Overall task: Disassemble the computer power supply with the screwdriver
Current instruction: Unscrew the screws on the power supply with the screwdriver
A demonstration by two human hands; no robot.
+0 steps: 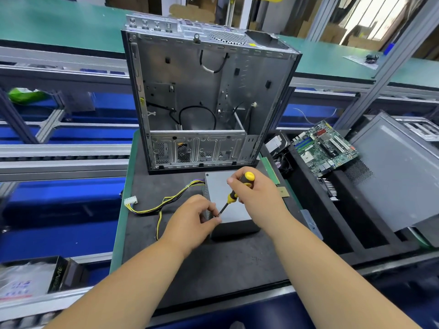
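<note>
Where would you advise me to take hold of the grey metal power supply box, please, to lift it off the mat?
Probably grip the grey metal power supply box across its two long sides, coming from above. It lies flat with its broad top bare, while its yellow and black cable bundle trails out leftward, so keep clear of that corner.

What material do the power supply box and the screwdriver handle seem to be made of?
Power supply box: probably sheet metal, matte grey, with flat folded faces and vent slots. Screwdriver handle: likely plastic or rubber, smooth, black and yellow; its thin dark shaft looks like metal.
</note>
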